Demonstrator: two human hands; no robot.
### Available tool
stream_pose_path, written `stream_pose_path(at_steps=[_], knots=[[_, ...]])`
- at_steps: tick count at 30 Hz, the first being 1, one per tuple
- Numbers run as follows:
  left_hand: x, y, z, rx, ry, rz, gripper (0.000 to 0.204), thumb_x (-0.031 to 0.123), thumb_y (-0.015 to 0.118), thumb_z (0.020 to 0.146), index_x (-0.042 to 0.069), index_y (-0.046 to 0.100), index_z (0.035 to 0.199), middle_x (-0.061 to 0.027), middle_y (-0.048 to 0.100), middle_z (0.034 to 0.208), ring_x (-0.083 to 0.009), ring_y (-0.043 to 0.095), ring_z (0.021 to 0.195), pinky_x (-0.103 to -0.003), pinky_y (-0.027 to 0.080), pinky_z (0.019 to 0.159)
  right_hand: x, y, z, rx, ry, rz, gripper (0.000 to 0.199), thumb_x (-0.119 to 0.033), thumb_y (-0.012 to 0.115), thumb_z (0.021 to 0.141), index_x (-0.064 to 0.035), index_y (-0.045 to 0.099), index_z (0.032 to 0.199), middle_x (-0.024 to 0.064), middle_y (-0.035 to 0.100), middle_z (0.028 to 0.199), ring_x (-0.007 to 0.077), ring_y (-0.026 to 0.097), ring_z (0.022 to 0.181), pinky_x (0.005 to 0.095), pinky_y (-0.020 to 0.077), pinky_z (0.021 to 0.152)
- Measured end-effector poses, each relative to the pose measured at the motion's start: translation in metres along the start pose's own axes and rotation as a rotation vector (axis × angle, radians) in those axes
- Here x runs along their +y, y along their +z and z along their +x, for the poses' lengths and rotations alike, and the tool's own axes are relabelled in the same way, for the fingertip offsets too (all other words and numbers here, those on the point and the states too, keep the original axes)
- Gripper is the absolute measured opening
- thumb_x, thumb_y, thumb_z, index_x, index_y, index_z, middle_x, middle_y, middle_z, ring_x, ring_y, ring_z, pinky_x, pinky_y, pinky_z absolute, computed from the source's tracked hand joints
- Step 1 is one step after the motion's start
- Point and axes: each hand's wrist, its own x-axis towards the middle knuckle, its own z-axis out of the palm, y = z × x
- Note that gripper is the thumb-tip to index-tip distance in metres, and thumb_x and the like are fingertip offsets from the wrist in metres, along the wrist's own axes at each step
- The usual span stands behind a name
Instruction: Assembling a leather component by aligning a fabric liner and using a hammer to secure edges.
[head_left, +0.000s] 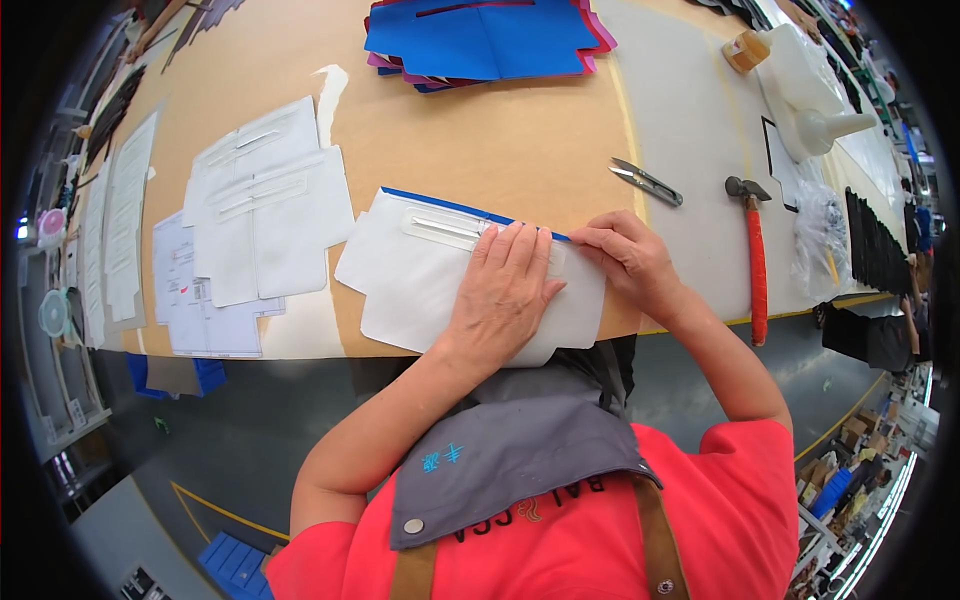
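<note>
A white cut panel (405, 275) lies at the near table edge, with a pale slotted strip set into it. Along its far side runs a folded blue edge (440, 203). My left hand (508, 285) rests flat on the panel, fingers together and stretched out, their tips close to the blue edge. At the right end of that edge my right hand (630, 255) pinches it between thumb and fingers. Right of this hand lie small thread snips (648, 182) and a hammer (755, 250) with a red handle.
To the left, white panels (285, 225) overlap a printed paper sheet (185, 300). A stack of blue and pink panels (480, 40) sits at the far middle. A white spouted bottle (825, 125), an amber jar (745, 52) and a clear plastic bag (820, 235) stand or lie at right.
</note>
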Motion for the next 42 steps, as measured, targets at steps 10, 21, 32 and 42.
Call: stream_pose_path(at_steps=[10,21,32,42], knots=[[0.006,0.0,0.0,-0.048,-0.014,0.121,0.053,0.035,0.07,0.093,0.016,0.058,0.141,-0.0156,0.053,0.131,-0.0321,0.049,0.129,-0.056,0.033,0.113,-0.003,-0.011,-0.007,-0.031,-0.052,-0.092,0.034,0.003,0.072,0.074,-0.006,0.073,0.106,0.0057,0.066,0.099,0.0251,0.063,0.089,0.0355,0.0571,0.075],[-0.03,-0.031,0.021,0.014,-0.077,-0.017,0.041,0.024,0.072,0.092,0.01,0.067,0.13,-0.0149,0.06,0.12,-0.0328,0.056,0.12,-0.048,0.041,0.106,-0.002,-0.029,0.021,-0.07,-0.223,-0.293,0.028,0.001,0.07,0.074,-0.0057,0.071,0.101,0.0067,0.063,0.096,0.0262,0.062,0.09,0.0365,0.0559,0.078],[-0.1,-0.049,0.032,-0.236,-0.812,-1.059,0.027,0.013,0.076,0.094,-0.003,0.07,0.115,-0.0051,0.073,0.094,-0.0087,0.065,0.08,-0.025,0.054,0.073,-0.014,0.001,0.103,0.19,0.07,0.133,0.027,-0.002,0.07,0.092,-0.0071,0.068,0.119,0.0116,0.062,0.114,0.0276,0.065,0.096,0.0366,0.0547,0.081],[-0.092,-0.063,0.034,-0.209,-0.936,-1.178,0.032,0.013,0.075,0.095,-0.004,0.067,0.121,-0.0062,0.073,0.098,-0.0094,0.067,0.083,-0.027,0.056,0.073,-0.013,0.038,0.065,-0.003,0.189,0.249,0.03,-0.002,0.067,0.093,-0.0116,0.068,0.121,0.0093,0.063,0.112,0.0256,0.067,0.092,0.0354,0.0561,0.081]])
